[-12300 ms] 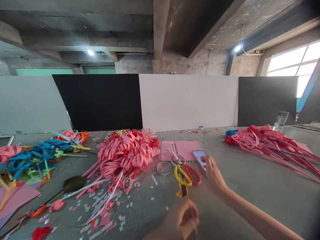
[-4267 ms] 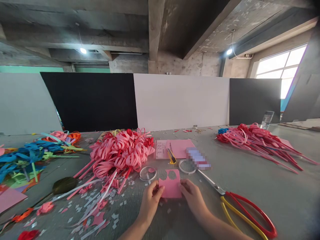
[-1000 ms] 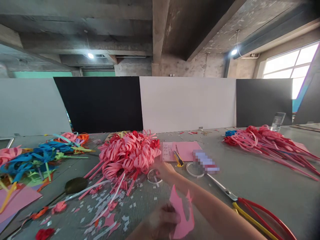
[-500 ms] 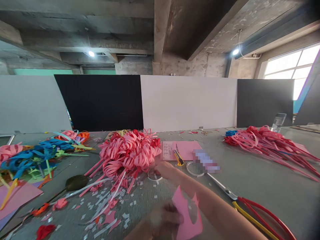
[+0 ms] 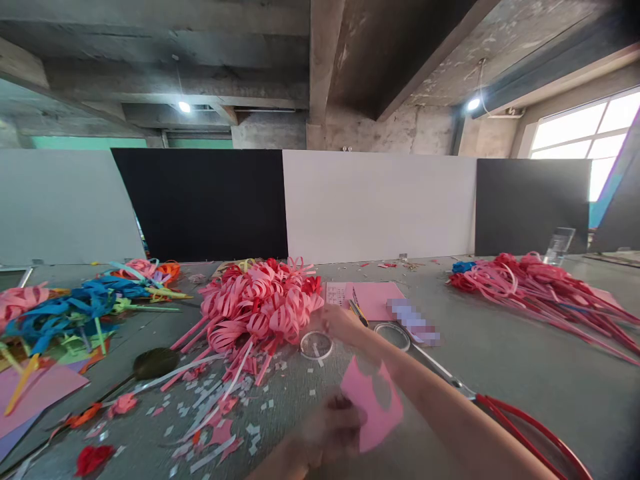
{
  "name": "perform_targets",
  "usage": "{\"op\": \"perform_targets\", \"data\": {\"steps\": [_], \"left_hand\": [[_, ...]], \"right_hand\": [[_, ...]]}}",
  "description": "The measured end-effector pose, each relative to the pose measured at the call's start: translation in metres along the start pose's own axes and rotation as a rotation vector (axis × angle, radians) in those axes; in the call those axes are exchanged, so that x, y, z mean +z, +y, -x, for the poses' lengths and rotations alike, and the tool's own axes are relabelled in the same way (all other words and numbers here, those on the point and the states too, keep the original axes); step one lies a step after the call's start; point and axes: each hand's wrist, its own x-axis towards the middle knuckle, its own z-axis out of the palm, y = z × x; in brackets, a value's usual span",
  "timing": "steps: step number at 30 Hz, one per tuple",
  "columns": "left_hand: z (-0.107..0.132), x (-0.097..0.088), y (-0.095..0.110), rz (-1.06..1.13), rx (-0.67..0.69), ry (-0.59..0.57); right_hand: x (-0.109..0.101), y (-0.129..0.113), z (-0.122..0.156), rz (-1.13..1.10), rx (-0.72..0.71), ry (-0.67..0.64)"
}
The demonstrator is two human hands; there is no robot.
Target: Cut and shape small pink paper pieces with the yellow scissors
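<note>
My left hand point(image 5: 334, 427), low in the middle and blurred, is closed on a pink paper sheet point(image 5: 383, 420) with a rounded cut-out in its upper edge. Stretched forward from the lower right, my right hand point(image 5: 344, 325) hovers beside a pile of curled pink paper-strip flowers point(image 5: 260, 300). Its fingertips are small and smeared, so what they hold, if anything, does not show. Just below and left of it lies a clear tape roll point(image 5: 317, 345). A yellow-and-black utility knife point(image 5: 358, 312) rests behind it on a pink sheet point(image 5: 380, 297).
Red-handled scissors point(image 5: 525, 420) lie at right, beyond my right forearm, near another clear ring point(image 5: 393, 337) and a pixelated object point(image 5: 413, 321). Pink strips point(image 5: 530, 287) are heaped far right, blue paper strips point(image 5: 85, 303) far left. Paper scraps point(image 5: 220, 433) litter the table's front.
My right hand has shifted up and right, away from the tape roll, which now shows whole. The left hand's pink paper has risen slightly.
</note>
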Motion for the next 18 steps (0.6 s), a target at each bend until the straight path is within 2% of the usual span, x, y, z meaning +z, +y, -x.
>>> {"op": "perform_targets", "data": {"steps": [2,4,6,8,11,13,14,18], "left_hand": [[-0.006,0.000,0.001,0.034,0.132,0.189],[-0.014,-0.002,0.001,0.005,0.252,0.345],[-0.019,-0.005,0.000,-0.067,0.344,0.431],[-0.022,-0.007,-0.001,-0.170,0.383,0.473],[-0.022,-0.006,-0.004,-0.383,0.365,0.488],[-0.021,-0.006,-0.006,-0.499,0.347,0.514],[-0.020,-0.006,-0.007,-0.545,0.340,0.529],[-0.021,-0.009,-0.008,-0.730,0.324,0.532]], "right_hand": [[-0.023,0.004,-0.001,-0.075,0.006,0.051],[-0.050,0.009,0.003,-0.140,0.068,0.196],[-0.073,0.012,0.018,-0.196,0.146,0.339],[-0.085,0.012,0.043,-0.254,0.198,0.385],[-0.079,0.009,0.094,-0.347,0.243,0.319],[-0.065,0.008,0.124,-0.588,0.345,0.255],[-0.059,0.008,0.135,-0.638,0.382,0.221],[-0.051,0.010,0.151,-0.669,0.406,0.092]]}}
